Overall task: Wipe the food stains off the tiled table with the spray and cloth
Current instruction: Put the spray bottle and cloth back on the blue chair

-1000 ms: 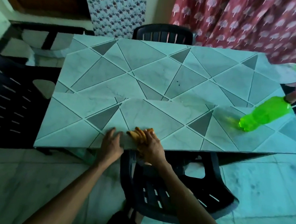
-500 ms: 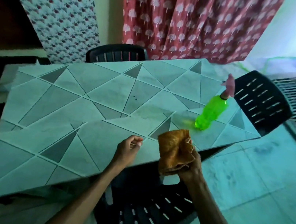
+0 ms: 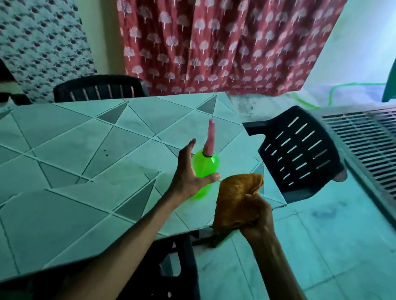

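A bright green spray bottle [image 3: 205, 166] with a pink nozzle stands upright near the right end of the tiled table [image 3: 68, 151]. My left hand [image 3: 188, 174] is spread wide right in front of the bottle, thumb and fingers on either side of it, not closed around it. My right hand [image 3: 257, 216] grips a crumpled orange-brown cloth [image 3: 237, 200] just above the table's right front corner. A few small dark specks [image 3: 105, 152] mark a tile left of the bottle.
Black plastic chairs stand around the table: one at the far side [image 3: 98, 88], one at the right end [image 3: 299, 152], one below my arms [image 3: 167, 281]. A slatted grille [image 3: 384, 152] lies on the floor at right. Patterned curtains [image 3: 210, 28] hang behind.
My left hand has left the table's front edge and reached out to the spray bottle, opening wide. My right hand lifted the cloth off the table and holds it bunched. The view swung right.
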Motion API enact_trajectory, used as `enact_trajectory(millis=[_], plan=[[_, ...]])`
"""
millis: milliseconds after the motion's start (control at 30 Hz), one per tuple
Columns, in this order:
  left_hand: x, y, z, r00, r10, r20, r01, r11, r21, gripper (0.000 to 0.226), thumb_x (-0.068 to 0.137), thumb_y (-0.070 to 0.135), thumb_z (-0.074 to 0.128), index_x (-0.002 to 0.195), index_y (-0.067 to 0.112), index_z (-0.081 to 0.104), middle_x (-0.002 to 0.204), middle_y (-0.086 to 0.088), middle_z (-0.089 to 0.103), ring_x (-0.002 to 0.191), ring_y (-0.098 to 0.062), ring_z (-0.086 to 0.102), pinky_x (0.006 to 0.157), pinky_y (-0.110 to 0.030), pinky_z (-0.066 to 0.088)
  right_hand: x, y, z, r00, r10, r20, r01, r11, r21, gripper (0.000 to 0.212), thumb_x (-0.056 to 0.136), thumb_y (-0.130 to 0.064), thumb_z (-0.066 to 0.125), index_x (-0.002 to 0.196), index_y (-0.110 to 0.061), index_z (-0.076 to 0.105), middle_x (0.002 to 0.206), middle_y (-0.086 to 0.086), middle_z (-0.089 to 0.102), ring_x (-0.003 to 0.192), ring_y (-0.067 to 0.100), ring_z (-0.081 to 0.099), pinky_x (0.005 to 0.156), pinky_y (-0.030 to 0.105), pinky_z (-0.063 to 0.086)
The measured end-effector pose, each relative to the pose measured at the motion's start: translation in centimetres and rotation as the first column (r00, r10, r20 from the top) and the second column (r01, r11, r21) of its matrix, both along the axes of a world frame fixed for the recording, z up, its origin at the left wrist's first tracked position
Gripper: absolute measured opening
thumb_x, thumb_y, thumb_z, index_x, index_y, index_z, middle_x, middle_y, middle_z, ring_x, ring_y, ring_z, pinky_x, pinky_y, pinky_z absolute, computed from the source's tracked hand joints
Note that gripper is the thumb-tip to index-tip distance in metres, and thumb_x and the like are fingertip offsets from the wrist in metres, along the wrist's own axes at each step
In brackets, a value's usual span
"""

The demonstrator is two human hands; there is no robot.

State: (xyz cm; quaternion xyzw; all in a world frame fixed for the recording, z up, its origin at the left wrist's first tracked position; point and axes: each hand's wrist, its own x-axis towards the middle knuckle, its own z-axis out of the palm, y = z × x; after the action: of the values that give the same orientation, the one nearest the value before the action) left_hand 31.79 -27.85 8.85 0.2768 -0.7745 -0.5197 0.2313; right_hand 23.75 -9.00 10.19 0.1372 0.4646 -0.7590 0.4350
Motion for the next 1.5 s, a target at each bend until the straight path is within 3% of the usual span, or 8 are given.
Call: enact_trajectory(millis=[100, 433, 533, 767, 900, 1100, 1300, 1500], plan=[[-3.5, -0.4, 0.3, 0.999, 0.030, 0.026, -0.029, 0.998, -0.056, 0.122, 0.065, 0.039, 0.089, 0.156, 0.021, 0.010, 0.159, 0.000, 0.015, 0.148, -0.017, 0.019, 0.117, -0.035, 0.028, -4.2, -0.4, 0.1, 0.998, 0.065, -0.024, -0.062, 0.995, 0.084, 0.062, 0.062, -0.016, 0.069, 0.123, -0.004, 0.061, 0.124, 0.023, 0.064, 0.115, 0.042, 0.060, 0.106, 0.062, 0.041], [-7.3, -1.2, 0.9, 0.992, 0.124, 0.000, -0.118, 0.947, -0.300, 0.072, 0.095, 0.049, 0.047, 0.154, 0.018, 0.022, 0.136, -0.003, 0.051, 0.124, -0.013, 0.050, 0.091, -0.032, 0.050, -10.1, -3.7, 2.4, 0.966, 0.243, -0.085, -0.226, 0.959, 0.173, 0.021, 0.090, -0.014, 0.057, 0.108, -0.004, 0.063, 0.104, 0.022, 0.072, 0.101, 0.041, 0.066, 0.094, 0.051, 0.052], [-6.5, -1.0, 0.9, 0.980, 0.195, -0.051, -0.201, 0.931, -0.306, 0.066, 0.095, 0.051, 0.045, 0.149, 0.016, 0.033, 0.124, -0.003, 0.054, 0.114, -0.016, 0.053, 0.089, -0.039, 0.051, -10.3, -4.3, 2.7, 0.961, 0.263, -0.091, -0.246, 0.956, 0.158, 0.023, 0.094, -0.014, 0.053, 0.112, -0.003, 0.061, 0.106, 0.024, 0.069, 0.097, 0.039, 0.064, 0.084, 0.047, 0.054], [-0.9, -1.9, 3.7, 0.923, 0.309, -0.227, -0.366, 0.888, -0.278, 0.054, 0.096, 0.050, 0.046, 0.137, 0.014, 0.044, 0.117, 0.001, 0.057, 0.092, -0.025, 0.065, 0.080, -0.047, 0.053, -6.5, -5.9, 3.9, 0.934, 0.336, -0.119, -0.327, 0.941, 0.087, 0.040, 0.094, -0.021, 0.056, 0.126, 0.002, 0.059, 0.128, 0.028, 0.062, 0.117, 0.045, 0.060, 0.102, 0.054, 0.048], [6.1, -2.6, 5.6, 0.857, 0.414, -0.306, -0.491, 0.838, -0.240, 0.046, 0.096, 0.041, 0.051, 0.138, 0.033, 0.037, 0.116, 0.003, 0.056, 0.083, -0.031, 0.067, 0.077, -0.051, 0.055, -0.7, -7.1, 5.1, 0.884, 0.435, -0.171, -0.429, 0.900, 0.072, 0.040, 0.090, -0.022, 0.067, 0.122, 0.002, 0.063, 0.118, 0.026, 0.069, 0.110, 0.042, 0.064, 0.103, 0.057, 0.047], [20.5, -2.4, 6.9, 0.763, 0.554, -0.332, -0.631, 0.751, -0.194, 0.047, 0.094, 0.029, 0.054, 0.136, 0.008, 0.046, 0.115, -0.004, 0.057, 0.073, -0.025, 0.067, 0.066, -0.034, 0.056, 12.0, -9.5, 7.2, 0.767, 0.598, -0.231, -0.599, 0.797, 0.074, 0.019, 0.092, -0.006, 0.052, 0.106, 0.000, 0.063, 0.091, 0.020, 0.072, 0.083, 0.034, 0.069, 0.096, 0.050, 0.049], [39.7, -1.9, 6.2, 0.616, 0.677, -0.404, -0.772, 0.621, -0.135, 0.044, 0.093, 0.024, 0.059, 0.135, 0.024, 0.047, 0.111, 0.003, 0.056, 0.079, -0.007, 0.061, 0.066, -0.050, 0.059, 28.6, -12.7, 8.0, 0.695, 0.694, -0.188, -0.710, 0.703, -0.026, 0.035, 0.092, -0.016, 0.043, 0.111, 0.006, 0.063, 0.097, 0.024, 0.071, 0.083, 0.038, 0.070, 0.080, 0.046, 0.057], [57.8, -0.1, 6.2, 0.473, 0.779, -0.412, -0.878, 0.455, -0.147, 0.051, 0.089, 0.041, 0.060, 0.135, 0.054, 0.043, 0.111, 0.015, 0.056, 0.099, -0.031, 0.061, 0.075, -0.056, 0.057, 44.7, -15.2, 8.2, 0.593, 0.786, -0.174, -0.790, 0.610, 0.063, 0.047, 0.079, -0.021, 0.064, 0.121, 0.001, 0.063, 0.109, 0.022, 0.068, 0.111, 0.043, 0.064, 0.103, 0.057, 0.045]])
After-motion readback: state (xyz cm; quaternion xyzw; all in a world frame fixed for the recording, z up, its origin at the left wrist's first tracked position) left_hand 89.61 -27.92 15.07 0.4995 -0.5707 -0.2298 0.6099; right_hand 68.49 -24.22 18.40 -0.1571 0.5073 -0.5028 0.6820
